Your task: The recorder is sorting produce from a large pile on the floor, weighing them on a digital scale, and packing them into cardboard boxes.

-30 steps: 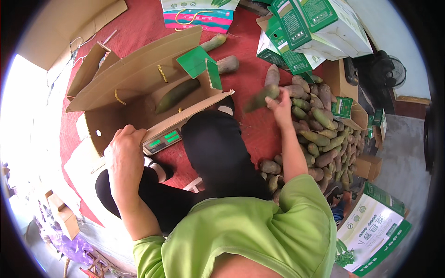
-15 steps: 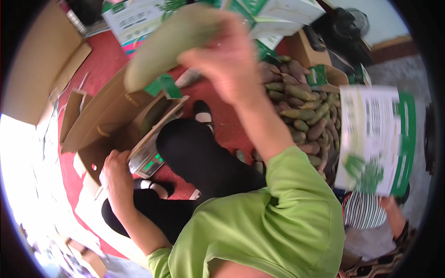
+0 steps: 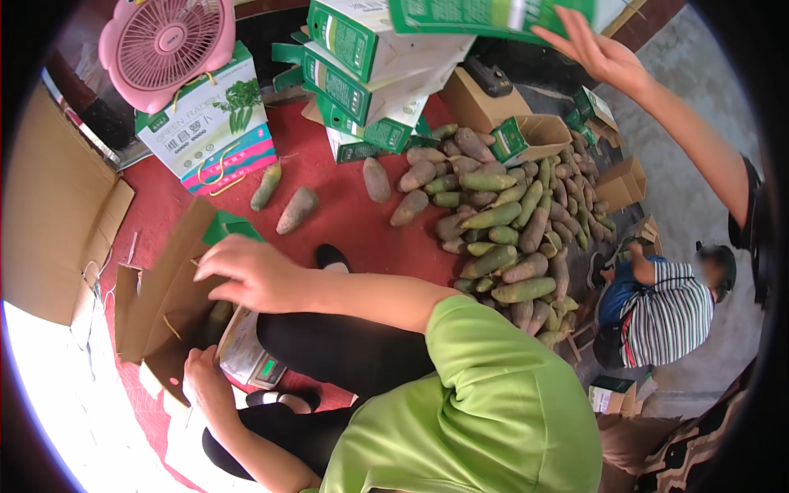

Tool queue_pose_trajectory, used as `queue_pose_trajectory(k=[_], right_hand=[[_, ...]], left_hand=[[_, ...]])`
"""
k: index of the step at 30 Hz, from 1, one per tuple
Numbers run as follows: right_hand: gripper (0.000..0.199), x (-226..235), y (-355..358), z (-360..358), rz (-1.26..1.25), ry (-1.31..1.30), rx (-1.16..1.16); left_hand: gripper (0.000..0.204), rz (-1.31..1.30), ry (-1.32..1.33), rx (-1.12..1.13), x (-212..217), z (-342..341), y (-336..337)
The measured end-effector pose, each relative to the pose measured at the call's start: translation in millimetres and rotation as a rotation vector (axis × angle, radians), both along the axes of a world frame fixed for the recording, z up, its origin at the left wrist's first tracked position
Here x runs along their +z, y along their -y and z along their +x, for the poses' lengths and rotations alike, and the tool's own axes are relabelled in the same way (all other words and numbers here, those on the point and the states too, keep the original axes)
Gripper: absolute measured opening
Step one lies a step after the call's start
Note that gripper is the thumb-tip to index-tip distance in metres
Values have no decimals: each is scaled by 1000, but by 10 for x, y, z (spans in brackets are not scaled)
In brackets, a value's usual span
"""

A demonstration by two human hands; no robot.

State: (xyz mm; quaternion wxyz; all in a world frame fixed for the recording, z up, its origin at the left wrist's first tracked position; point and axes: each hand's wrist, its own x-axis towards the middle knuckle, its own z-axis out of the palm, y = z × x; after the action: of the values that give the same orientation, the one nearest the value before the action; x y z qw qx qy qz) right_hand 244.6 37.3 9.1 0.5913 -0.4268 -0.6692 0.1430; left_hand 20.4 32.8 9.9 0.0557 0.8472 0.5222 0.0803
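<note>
Head view: right-hand fingers (image 3: 220, 261) spread over carton (image 3: 168, 300).

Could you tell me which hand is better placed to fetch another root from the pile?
Right. The right hand hovers empty over the cardboard box, with the pile on its side; the left hand rests at the box's edge.

Matt brown corrugated cardboard forms the open box (image 3: 164, 304) at eight o'clock, the heaped roots (image 3: 509, 238) at two o'clock look rough and dull-skinned, the pink fan (image 3: 167, 45) seems smooth plastic, the red floor covering (image 3: 345, 222) possibly cloth.
</note>
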Motion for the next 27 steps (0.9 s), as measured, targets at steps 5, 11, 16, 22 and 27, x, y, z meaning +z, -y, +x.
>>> queue_pose_trajectory(k=[5, 11, 16, 22, 27], right_hand=[[20, -271, 420, 616, -352, -191, -146], [22, -1008, 880, 1061, -697, -73, -337], [21, -1594, 1263, 1202, -839, 131, -378], [26, -2604, 2005, 1434, -1125, 366, -415], [56, -2617, 2649, 1394, -1537, 669, -494]], left_hand=[[18, -15, 35, 33, -4, -21, 14], [12, -3, 20, -33, 30, -4, 15], [14, -33, 41, -37, 91, 28, 34], [17, -85, 57, -81, 164, 73, 53], [16, -117, 58, -58, 132, -50, 147]])
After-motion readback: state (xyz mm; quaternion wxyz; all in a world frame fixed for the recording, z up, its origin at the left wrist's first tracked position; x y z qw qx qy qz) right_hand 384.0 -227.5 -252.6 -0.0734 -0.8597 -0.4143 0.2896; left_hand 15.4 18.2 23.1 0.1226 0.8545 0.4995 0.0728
